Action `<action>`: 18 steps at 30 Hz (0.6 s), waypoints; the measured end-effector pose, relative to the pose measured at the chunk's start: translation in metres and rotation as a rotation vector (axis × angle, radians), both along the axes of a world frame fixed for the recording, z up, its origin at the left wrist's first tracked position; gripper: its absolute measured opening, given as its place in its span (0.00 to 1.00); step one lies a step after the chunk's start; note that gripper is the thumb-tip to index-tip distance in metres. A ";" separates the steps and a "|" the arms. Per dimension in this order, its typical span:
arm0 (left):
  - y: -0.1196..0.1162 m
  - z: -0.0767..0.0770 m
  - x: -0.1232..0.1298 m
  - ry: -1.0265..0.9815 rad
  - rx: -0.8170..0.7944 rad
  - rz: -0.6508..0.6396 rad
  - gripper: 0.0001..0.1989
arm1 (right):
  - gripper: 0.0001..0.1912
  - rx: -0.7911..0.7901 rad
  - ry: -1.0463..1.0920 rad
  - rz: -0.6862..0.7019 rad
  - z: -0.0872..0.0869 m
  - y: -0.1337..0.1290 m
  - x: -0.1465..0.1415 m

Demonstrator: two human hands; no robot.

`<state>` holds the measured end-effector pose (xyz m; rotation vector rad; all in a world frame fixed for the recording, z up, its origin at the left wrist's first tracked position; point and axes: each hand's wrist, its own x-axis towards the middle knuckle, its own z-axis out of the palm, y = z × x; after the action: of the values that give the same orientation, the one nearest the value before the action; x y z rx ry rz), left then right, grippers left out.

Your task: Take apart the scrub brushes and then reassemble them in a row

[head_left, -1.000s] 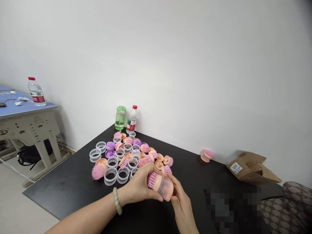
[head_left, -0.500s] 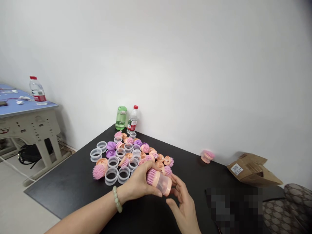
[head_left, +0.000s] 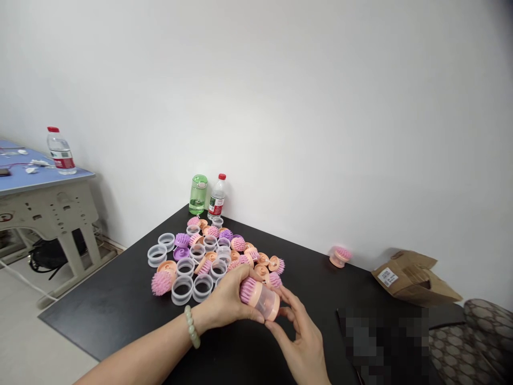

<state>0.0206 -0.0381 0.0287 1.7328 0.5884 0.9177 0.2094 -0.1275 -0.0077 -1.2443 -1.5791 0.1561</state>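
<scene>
A round brush point(head_left: 265, 302) with pink bristles, a see-through body and peach ends is held tilted above the black table. My left hand point(head_left: 228, 299), a bead bracelet at its wrist, is wrapped round its bristle end from behind. At the peach base, my right hand point(head_left: 298, 331) closes thumb and fingers on the rim from either side. Just beyond my hands lie many clear plastic rings point(head_left: 182, 290), pink-bristled heads with peach backs point(head_left: 163, 279) and a few purple heads point(head_left: 181, 253).
A green bottle point(head_left: 197, 195) and a red-capped water bottle point(head_left: 217, 198) stand at the back corner. Against the wall sit another pink brush point(head_left: 340, 256) and an open brown paper bag point(head_left: 414, 278). A blue-topped desk point(head_left: 48, 181) stands at the left.
My right thumb and fingers have closed in onto the base of the brush, from slightly apart. My left hand keeps its hold almost unmoved.
</scene>
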 end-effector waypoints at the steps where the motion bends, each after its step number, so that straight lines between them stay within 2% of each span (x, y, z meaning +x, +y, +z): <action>1: 0.000 0.000 0.000 0.007 0.006 -0.003 0.30 | 0.20 -0.011 0.018 0.004 0.000 0.000 0.001; 4: -0.002 0.003 0.000 0.034 0.027 -0.001 0.30 | 0.18 -0.026 0.077 0.006 0.001 0.000 0.004; 8: -0.004 0.004 -0.001 0.069 0.073 0.011 0.30 | 0.18 -0.008 -0.002 0.028 0.003 0.001 0.002; 12: -0.005 0.002 0.001 0.140 0.208 0.038 0.27 | 0.16 -0.147 0.094 0.131 0.003 0.005 -0.001; 15: -0.005 -0.007 0.003 0.221 0.367 0.057 0.24 | 0.17 -0.259 0.165 0.197 0.004 0.007 -0.001; 18: -0.002 -0.023 0.006 0.261 0.558 0.045 0.26 | 0.27 -0.215 0.006 0.167 0.008 0.005 -0.003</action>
<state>0.0263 -0.0396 0.0062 2.3745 0.5738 0.9521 0.2066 -0.1225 0.0006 -1.2721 -1.6944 0.4461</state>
